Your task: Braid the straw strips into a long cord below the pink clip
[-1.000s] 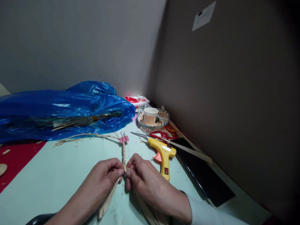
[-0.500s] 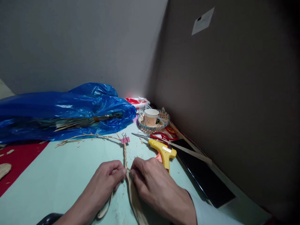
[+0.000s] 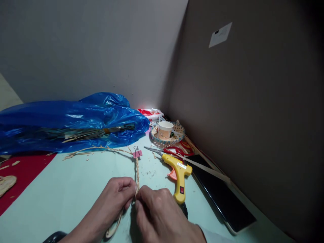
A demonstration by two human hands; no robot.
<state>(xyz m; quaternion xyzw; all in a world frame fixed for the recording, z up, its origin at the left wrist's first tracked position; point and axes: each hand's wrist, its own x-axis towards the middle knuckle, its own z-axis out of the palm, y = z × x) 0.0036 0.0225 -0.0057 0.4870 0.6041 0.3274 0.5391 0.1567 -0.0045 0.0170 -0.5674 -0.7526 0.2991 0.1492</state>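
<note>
Head | left hand [image 3: 117,195] + right hand [image 3: 162,211] | grip: pinched, 1 braid [image 3: 137,171]

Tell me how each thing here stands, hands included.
Braid: plaited, lower end held.
Left hand: pinching the braid.
Right hand: pinching it too.
Pink clip: clamped on the braid.
Scissors: lying flat.
Glue gun: lying on its side; on or off unclear.
Cup: upright in the basket; contents hidden.
Blue bag: rumpled, strands showing.
Black device: flat, surface dark.
</note>
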